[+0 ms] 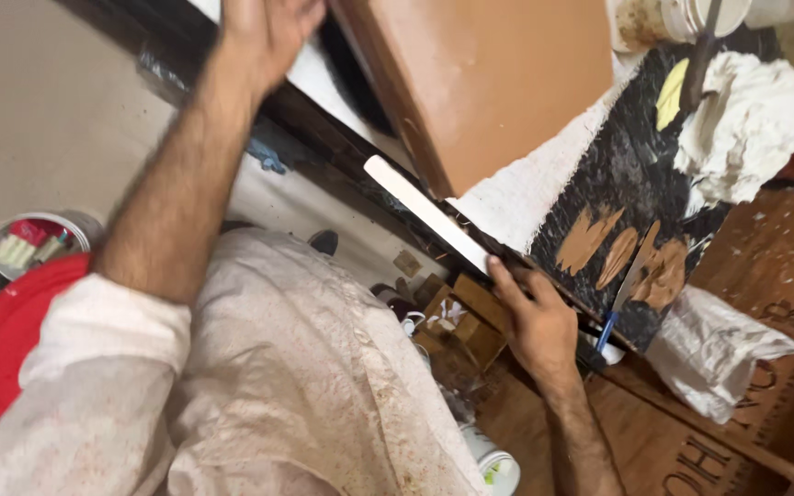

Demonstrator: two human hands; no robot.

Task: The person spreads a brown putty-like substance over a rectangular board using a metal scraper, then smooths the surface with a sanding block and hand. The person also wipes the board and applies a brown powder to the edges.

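My right hand (533,321) grips the lower end of a long flat white blade (420,209), which lies along the edge of a brown wooden panel (498,83). Just right of that hand is a black mixing board (618,184) with brown putty smears (599,241) and a big lump of white putty (751,124). A blue-handled putty knife (625,294) rests on the brown smears. My left hand (264,32) reaches to the top of the view against the dark frame edge, fingers spread and partly cut off, holding nothing that I can see.
A red lid (11,331) and an open tin (34,243) holding small items sit at the left. Small wooden blocks (466,317) and a white tub (493,464) lie below the panel. A crumpled white bag (714,349) lies on lettered plywood (737,432) at the right.
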